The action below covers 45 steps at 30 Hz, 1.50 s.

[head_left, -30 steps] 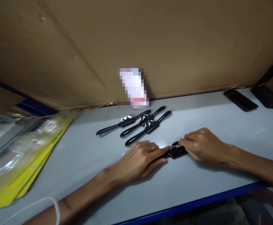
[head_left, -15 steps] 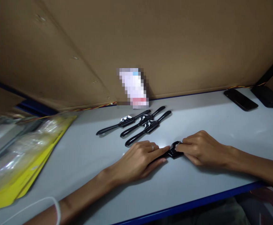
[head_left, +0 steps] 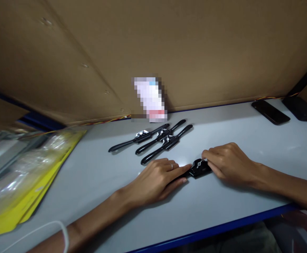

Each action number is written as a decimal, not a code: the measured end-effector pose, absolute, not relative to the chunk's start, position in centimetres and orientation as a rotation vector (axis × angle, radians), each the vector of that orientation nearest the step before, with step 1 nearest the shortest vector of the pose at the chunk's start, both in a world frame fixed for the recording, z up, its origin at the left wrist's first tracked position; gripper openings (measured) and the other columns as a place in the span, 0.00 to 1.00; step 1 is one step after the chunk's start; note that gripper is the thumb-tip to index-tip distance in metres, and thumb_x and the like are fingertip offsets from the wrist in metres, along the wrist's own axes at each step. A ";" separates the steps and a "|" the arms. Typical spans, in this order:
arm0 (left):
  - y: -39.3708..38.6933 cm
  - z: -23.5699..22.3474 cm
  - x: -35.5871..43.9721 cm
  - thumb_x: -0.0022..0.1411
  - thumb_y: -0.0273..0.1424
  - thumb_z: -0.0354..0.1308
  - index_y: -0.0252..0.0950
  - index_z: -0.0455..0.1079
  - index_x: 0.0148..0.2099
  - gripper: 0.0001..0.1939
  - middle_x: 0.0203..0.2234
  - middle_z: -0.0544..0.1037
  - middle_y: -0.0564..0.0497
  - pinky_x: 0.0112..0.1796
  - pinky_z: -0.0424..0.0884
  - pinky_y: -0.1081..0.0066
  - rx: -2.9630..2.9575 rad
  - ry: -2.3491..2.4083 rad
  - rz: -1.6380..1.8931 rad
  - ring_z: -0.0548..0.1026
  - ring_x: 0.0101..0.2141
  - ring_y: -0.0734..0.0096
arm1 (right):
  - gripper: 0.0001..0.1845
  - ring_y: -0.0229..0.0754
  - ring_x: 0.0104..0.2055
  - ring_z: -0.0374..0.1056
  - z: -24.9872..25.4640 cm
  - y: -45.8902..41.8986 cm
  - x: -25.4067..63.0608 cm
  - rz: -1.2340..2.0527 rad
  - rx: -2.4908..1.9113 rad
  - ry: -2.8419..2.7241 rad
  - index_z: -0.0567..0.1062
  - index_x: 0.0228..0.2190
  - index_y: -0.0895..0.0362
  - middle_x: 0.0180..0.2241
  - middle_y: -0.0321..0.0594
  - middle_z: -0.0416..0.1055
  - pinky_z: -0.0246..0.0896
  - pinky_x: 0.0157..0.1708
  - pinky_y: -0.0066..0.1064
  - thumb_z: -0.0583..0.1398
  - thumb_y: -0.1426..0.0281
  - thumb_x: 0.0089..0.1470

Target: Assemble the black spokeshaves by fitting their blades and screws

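A black two-handled tool lies on the grey table between my hands. My left hand lies over its left handle, fingers closed down on it, a ring on one finger. Over the tool's right handle my right hand is curled, its fingertips at the shiny middle part. Both handles are hidden under my hands. Three more black tools of the same kind lie side by side just beyond.
Yellow-backed clear plastic packs are piled at the left. A blurred-out white object leans on the cardboard wall behind. A dark phone and a black device lie at the far right. The table's blue front edge runs below my arms.
My right hand's fingers slid left over the tool's middle, then drew back a little, uncovering it again. The left hand stayed put.
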<state>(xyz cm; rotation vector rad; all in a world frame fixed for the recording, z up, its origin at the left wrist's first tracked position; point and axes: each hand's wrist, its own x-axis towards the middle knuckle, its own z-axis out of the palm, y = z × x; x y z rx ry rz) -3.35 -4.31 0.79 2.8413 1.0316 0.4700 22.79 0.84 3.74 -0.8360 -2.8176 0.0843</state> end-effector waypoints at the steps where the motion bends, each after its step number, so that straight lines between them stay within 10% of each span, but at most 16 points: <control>1: -4.3 0.8 -3.3 0.78 0.36 0.44 0.33 0.71 0.58 0.19 0.29 0.77 0.50 0.28 0.70 0.66 2.845 1.031 0.474 0.74 0.26 0.69 | 0.12 0.36 0.23 0.55 3.7 0.9 22.8 0.078 -0.844 -2.813 0.76 0.32 0.59 0.25 0.39 0.75 0.36 0.26 0.35 0.53 0.79 0.57; 45: -4.3 1.0 -3.3 0.78 0.35 0.46 0.33 0.70 0.59 0.18 0.29 0.78 0.50 0.29 0.70 0.67 2.850 1.030 0.470 0.74 0.27 0.70 | 0.14 0.35 0.22 0.51 3.8 0.9 22.9 0.184 -0.648 -2.896 0.78 0.32 0.58 0.23 0.37 0.70 0.38 0.25 0.33 0.53 0.81 0.56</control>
